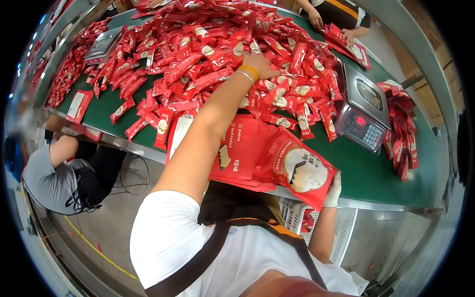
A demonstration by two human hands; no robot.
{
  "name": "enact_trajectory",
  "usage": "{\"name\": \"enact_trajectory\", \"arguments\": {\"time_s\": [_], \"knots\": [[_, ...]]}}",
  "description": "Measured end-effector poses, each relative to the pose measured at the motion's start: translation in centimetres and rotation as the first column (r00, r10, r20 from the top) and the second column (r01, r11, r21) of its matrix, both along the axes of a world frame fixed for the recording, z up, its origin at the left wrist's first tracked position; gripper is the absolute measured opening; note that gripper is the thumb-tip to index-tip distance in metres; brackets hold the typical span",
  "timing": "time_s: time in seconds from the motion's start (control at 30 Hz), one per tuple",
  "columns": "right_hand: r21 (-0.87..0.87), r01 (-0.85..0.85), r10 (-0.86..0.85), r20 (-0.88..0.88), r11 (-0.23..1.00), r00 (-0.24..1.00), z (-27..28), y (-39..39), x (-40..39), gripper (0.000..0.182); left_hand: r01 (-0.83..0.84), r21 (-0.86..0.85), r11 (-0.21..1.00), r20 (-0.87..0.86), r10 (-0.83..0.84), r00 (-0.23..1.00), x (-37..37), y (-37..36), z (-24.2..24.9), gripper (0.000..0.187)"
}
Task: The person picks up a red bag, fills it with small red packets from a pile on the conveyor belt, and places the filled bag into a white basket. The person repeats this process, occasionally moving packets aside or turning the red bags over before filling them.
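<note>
My left hand (pixel 261 66), with a yellow band at the wrist, reaches across the table onto a big heap of small red snack packets (pixel 213 52). Its thumb stands apart from the fingers, whose tips are blurred among the packets. Low on the right, my right hand (pixel 333 191) wears a white glove and grips the edge of a large red pouch (pixel 307 171) with a pale round panel. That pouch lies tilted at the table's front edge, overlapping a stack of flat red pouches (pixel 237 151) that is partly hidden by my left forearm.
A digital scale (pixel 365 106) stands right of the heap, with red packets (pixel 403 131) beyond it. Another scale (pixel 104 45) sits far left on the green table (pixel 356 168). Co-workers' hands (pixel 315 19) are across the table; another person (pixel 69 173) is at left. A white basket (pixel 292 213) stands below.
</note>
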State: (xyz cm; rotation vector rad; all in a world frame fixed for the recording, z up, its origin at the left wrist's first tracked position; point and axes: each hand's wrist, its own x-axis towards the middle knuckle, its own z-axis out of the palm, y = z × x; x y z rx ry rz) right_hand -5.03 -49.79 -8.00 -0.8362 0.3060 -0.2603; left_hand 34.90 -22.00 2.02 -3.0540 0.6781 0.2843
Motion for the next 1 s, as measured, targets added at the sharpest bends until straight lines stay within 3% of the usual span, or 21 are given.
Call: {"name": "enact_trajectory", "arguments": {"time_s": [0.13,0.2,0.23,0.27,0.33,0.37,0.4,0.43,0.47,0.5,0.53,0.7,0.83,1.0], "knots": [[0.003,-0.042,0.042,-0.017,0.999,0.999,0.7,0.2,0.2,0.049,0.034,-0.076,0.997,0.015,-0.033,0.999,-3.5,0.8,-0.4,0.087],[0.000,-0.046,0.046,-0.028,0.999,0.999,0.9,0.3,0.0,0.048,0.133,-0.188,0.973,0.074,-0.121,0.990,-4.6,1.4,-0.9,0.087],[-0.001,-0.038,0.038,-0.032,0.999,0.999,0.5,0.1,0.0,0.049,0.201,-0.317,0.927,0.130,-0.167,0.977,-5.7,1.9,-0.7,0.073],[0.000,-0.030,0.030,-0.035,1.000,0.999,0.2,0.0,0.2,0.049,0.193,-0.318,0.928,0.134,-0.157,0.978,-5.6,2.6,-0.4,0.073],[-0.031,-0.030,0.029,-0.027,0.999,0.999,0.2,-0.1,0.3,0.049,0.465,-0.511,0.723,0.363,-0.308,0.879,-5.0,4.3,0.3,0.055],[-0.064,-0.019,0.017,-0.027,0.998,0.999,0.3,0.0,0.2,0.050,0.387,-0.418,0.822,0.378,-0.229,0.897,-5.2,5.6,2.9,0.044],[-0.066,-0.018,0.016,-0.034,0.998,0.999,0.2,0.0,0.1,0.050,0.204,-0.195,0.959,0.512,-0.078,0.856,-5.4,6.7,4.6,0.044],[-0.046,-0.022,0.020,-0.039,0.999,0.999,0.3,0.0,0.1,0.050,0.050,-0.118,0.992,0.665,0.041,0.746,-3.0,8.3,3.4,0.044],[-0.029,-0.027,0.026,-0.040,0.999,0.999,0.3,-0.1,0.2,0.050,-0.073,-0.088,0.993,0.671,0.113,0.733,-0.6,10.8,2.2,0.047],[-0.036,-0.028,0.027,-0.042,0.999,0.999,0.0,-0.4,0.2,0.050,-0.268,0.065,0.961,0.513,0.198,0.835,1.3,13.2,1.9,0.050],[-0.011,-0.041,0.041,-0.038,0.999,0.998,-0.6,-0.7,0.1,0.050,-0.372,0.055,0.927,0.340,0.333,0.880,0.9,15.1,2.5,0.053],[-0.005,-0.024,0.024,-0.046,1.000,0.999,-0.9,-1.1,-0.8,0.049,-0.467,-0.037,0.884,0.236,0.462,0.855,1.8,19.0,-1.2,0.057],[-0.062,0.024,-0.024,-0.002,0.998,1.000,-1.3,-1.8,0.0,0.048,-0.561,-0.079,0.824,0.128,0.566,0.814,1.5,21.5,-1.6,0.064],[-0.059,0.014,-0.017,-0.055,0.998,0.998,0.2,-0.1,0.1,0.052,-0.570,-0.072,0.819,0.152,0.573,0.805,0.8,21.0,0.9,0.064]]}}
